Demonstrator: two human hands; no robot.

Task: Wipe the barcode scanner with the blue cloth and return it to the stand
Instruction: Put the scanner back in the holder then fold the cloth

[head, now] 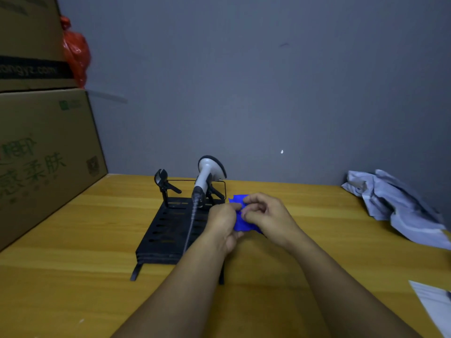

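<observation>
Barcode scanner [207, 178]: sitting in the right-hand cradle of the black stand [168, 228], white handle sloping down toward the person, dark head up and away; its cable [191, 223] is trailing down over the stand's slotted base.
Blue cloth [240, 223]: being bunched between both hands, just right of the stand, low over the worktop [73, 240].
Key relation: scanner is lying ahead and slightly left of the hands, close by; its long axis is running from near-low to far-high, handle end nearest. Left hand is the closer one, overlapping the stand's right edge in this view.
Left hand [223, 222]: grip is curling closed on the cloth's left side, fingers folded in.
Right hand [266, 212]: thumb and fingertips are pinching together on the cloth's upper edge.
Step in hand: likely gathering the cloth into a pad; wiping looks not yet begun.
Next move, as a judgement: one hand would need to let go of the cloth and take the handle.
Elsewhere: cardboard boxes [41, 142] are standing at left, crumpled grey wrapping [395, 203] lying well apart at right.
</observation>
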